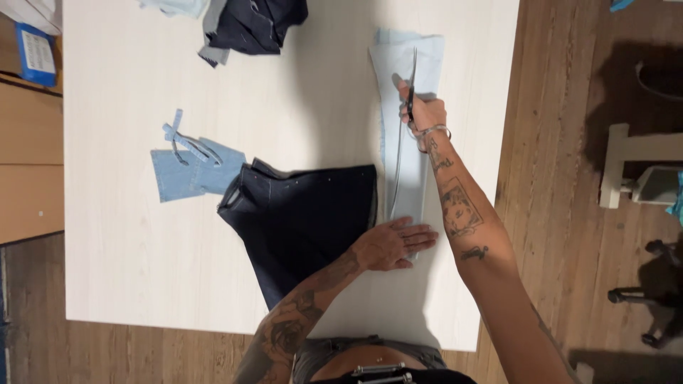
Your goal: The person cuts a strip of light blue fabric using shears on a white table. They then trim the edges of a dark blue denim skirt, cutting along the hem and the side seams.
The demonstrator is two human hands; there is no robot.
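Fingers of right hand point(421, 110) grip scissors point(410, 85) over pale denim strip point(409, 142); left hand point(391, 245) presses flat, fingers spread, on its near end.

Two hands work at one white table point(128, 235) — one pair of scissors point(410, 85), two light denim pieces point(407, 142) point(192, 171), two dark ones point(306, 220) point(256, 25).

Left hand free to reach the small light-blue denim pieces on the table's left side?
Probably not right now. The left hand lies flat, pinning the light blue strip that the right hand cuts with scissors. The small denim pieces lie apart, past the dark denim piece.
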